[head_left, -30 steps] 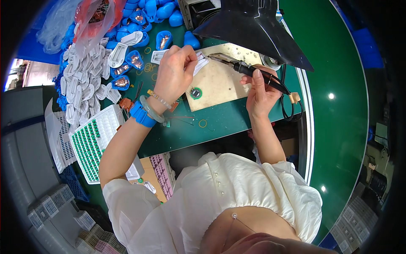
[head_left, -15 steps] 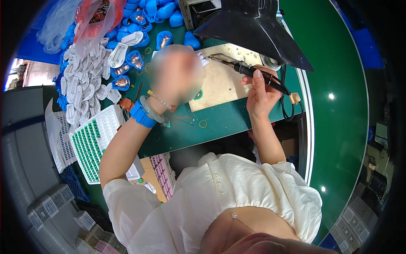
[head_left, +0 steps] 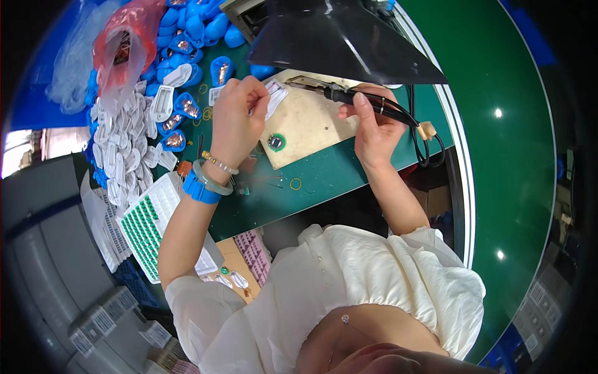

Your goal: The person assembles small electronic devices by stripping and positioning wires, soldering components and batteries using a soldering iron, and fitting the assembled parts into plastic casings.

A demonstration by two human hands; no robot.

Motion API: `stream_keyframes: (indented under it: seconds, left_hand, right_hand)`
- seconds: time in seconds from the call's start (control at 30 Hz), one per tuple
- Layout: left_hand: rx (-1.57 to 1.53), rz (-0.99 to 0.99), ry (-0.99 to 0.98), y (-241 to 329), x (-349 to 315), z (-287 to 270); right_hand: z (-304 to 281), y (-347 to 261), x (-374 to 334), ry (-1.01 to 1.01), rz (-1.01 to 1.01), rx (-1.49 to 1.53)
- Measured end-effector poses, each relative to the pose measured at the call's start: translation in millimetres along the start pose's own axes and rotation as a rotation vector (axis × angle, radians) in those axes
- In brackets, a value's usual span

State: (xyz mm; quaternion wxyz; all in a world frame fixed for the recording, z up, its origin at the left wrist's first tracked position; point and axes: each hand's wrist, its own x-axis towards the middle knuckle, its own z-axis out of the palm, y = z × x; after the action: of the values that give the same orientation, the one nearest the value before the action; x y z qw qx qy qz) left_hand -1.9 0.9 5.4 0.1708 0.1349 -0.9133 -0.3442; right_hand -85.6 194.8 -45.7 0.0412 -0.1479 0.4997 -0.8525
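In my right hand (head_left: 379,128) is a soldering iron (head_left: 349,95) with a black handle, held between thumb and fingers. Its thin metal end points left, close to a white plastic shell (head_left: 275,96) over the cream work board (head_left: 311,134). My left hand (head_left: 237,115) has its fingers pinched together at the near edge of this shell; whether they grip the shell or a small part by it is hard to see. A round green circuit board (head_left: 276,142) lies on the work board just right of the left wrist.
A black lamp-like hood (head_left: 349,43) overhangs the board. White shells (head_left: 124,149) and blue shells with coppery insides (head_left: 221,70) are heaped at the left, below a red plastic bag (head_left: 140,40). A white tray of green parts (head_left: 142,230) stands beside my left forearm. Black cables (head_left: 414,115) hang at the right.
The view has shifted slightly. My left hand has turned and drawn back a little, uncovering more of the white shell and the green circuit board. The soldering iron stays in my right hand.
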Motion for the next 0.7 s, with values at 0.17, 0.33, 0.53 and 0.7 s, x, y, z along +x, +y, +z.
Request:
stream_keyframes:
  seconds: [0.17,0.33,0.53,0.7]
  left_hand:
    - [0.051,-0.013,-0.028,2.5,0.8,-1.4]
    - [0.092,-0.028,-0.043,6.3,1.3,-0.9]
    - [0.183,-0.073,-0.041,5.2,1.2,-1.7]
    - [0.168,-0.087,-0.032,4.4,0.9,0.2]
  right_hand:
    - [2.1,-3.8,1.3,-0.012,0.017,0.047]
    - [1.1,-4.6,1.6,-0.046,0.04,0.084]
    - [1.0,-0.6,1.5,-0.084,0.034,0.111]
    - [0.3,0.3,1.6,-0.087,0.011,0.123]
